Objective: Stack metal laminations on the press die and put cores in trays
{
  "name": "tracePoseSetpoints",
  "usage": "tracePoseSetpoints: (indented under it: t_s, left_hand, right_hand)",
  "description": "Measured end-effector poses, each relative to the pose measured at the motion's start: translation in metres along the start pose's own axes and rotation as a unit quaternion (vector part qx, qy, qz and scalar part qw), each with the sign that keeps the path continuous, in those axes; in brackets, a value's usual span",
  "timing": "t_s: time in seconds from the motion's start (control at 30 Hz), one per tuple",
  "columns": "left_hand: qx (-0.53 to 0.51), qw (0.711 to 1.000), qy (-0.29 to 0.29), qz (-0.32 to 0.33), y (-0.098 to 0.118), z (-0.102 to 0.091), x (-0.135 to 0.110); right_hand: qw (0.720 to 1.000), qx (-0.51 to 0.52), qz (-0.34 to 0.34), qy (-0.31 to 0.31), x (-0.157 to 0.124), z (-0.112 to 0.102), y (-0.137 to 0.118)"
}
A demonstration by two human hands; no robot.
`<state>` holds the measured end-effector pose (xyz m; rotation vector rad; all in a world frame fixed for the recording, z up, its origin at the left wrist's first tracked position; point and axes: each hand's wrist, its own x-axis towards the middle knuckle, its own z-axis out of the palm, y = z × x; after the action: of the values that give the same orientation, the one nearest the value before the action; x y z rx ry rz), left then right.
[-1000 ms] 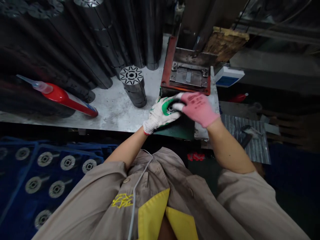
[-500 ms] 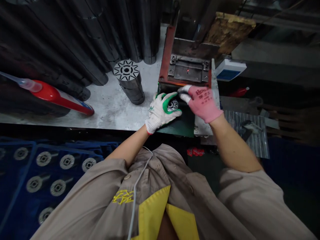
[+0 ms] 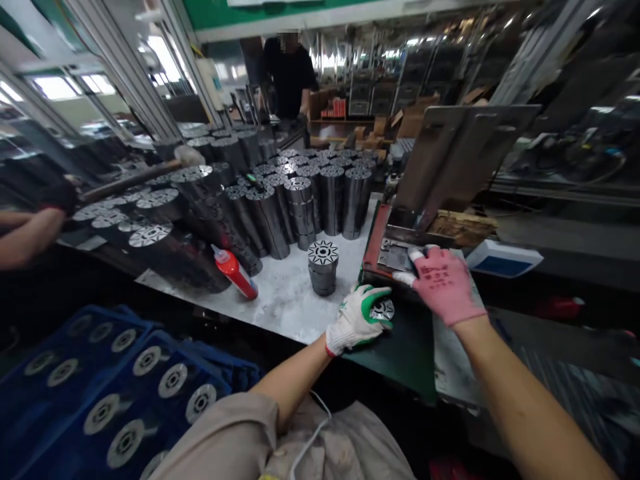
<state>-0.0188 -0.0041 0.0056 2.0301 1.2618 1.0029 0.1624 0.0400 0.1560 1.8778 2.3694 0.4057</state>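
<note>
Steel disc (image 3: 383, 309) lies partly under the left grip (image 3: 358, 319).

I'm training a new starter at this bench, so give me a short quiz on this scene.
1. Which hand, left or right, wears the pink glove?
2. True or false: the short stack of slotted discs stands on the bench.
3. Fill in the blank: the white-and-green glove lies against a small slotted metal ____.

Key: 1. right; 2. true; 3. disc
</note>
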Motion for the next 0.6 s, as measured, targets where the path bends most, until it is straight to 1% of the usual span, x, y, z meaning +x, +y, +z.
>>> tracePoseSetpoints:
  t_s: [0.03, 0.1, 0.17, 0.23, 0.3, 0.4, 0.5, 0.6]
  left_hand:
    - [-0.012, 1.000, -0.006, 0.019, -0.002, -0.002, 0.000]
    - [-0.018, 0.999, -0.014, 0.037, -0.004, -0.002, 0.000]
    - [0.000, 0.999, -0.012, 0.031, -0.005, 0.000, -0.001]
    - [0.027, 0.999, -0.003, 0.018, -0.003, 0.004, -0.002]
    - [0.049, 0.999, -0.001, 0.011, 0.000, 0.007, -0.002]
    - [0.073, 0.997, -0.017, 0.001, 0.004, 0.007, 0.000]
    - [0.079, 0.996, -0.049, -0.010, 0.006, 0.004, 0.002]
    - [0.072, 0.995, -0.068, -0.015, 0.005, 0.001, 0.003]
  right_hand:
    - [1.000, -0.009, -0.008, -0.011, 0.001, -0.002, -0.001]
    - [1.000, -0.005, -0.018, -0.014, -0.003, 0.001, -0.003]
    - [0.999, 0.034, -0.033, 0.001, -0.015, 0.009, -0.004]
    - [0.994, 0.088, -0.061, 0.009, -0.032, 0.021, -0.007]
    - [0.987, 0.122, -0.102, -0.031, -0.048, 0.032, -0.015]
    - [0.975, 0.120, -0.142, -0.121, -0.060, 0.038, -0.033]
    - [0.969, 0.109, -0.159, -0.157, -0.055, 0.033, -0.051]
    - [0.961, 0.099, -0.173, -0.190, -0.044, 0.024, -0.059]
